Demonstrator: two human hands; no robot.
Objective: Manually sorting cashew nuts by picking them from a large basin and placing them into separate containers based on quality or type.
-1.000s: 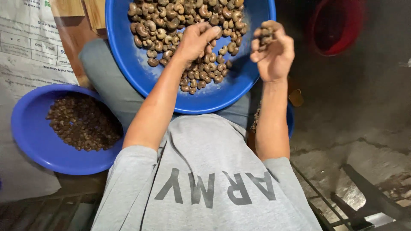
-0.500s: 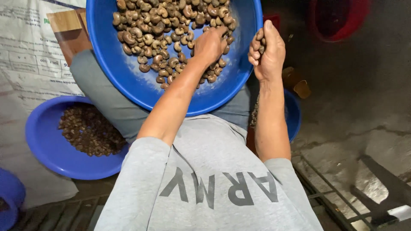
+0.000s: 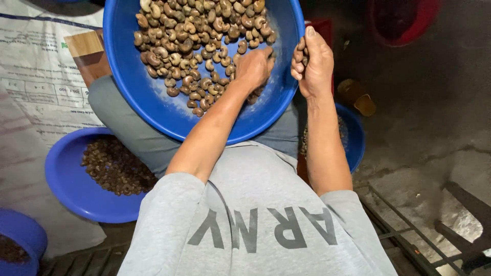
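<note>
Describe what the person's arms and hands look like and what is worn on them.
Both forearms are bare. Short grey sleeves of a T-shirt with dark block lettering end above the elbows. The left hand and right hand wear no gloves; no rings, watch or bracelets are visible.

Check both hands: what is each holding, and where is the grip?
Right hand cups several nuts in curled fingers. Left hand rests among nuts in the big blue basin; grip unclear.

Big blue basin (image 3: 153,102): smooth plastic, slight sheen, dusty white smear inside. Cashew nuts (image 3: 199,36): matt, rough, mottled brown shells. Smaller blue bowl (image 3: 66,189): same glossy plastic. Grey shirt (image 3: 255,204): soft matt cloth. Floor (image 3: 434,143): rough concrete. Printed sack (image 3: 30,76): woven, matt.
</note>
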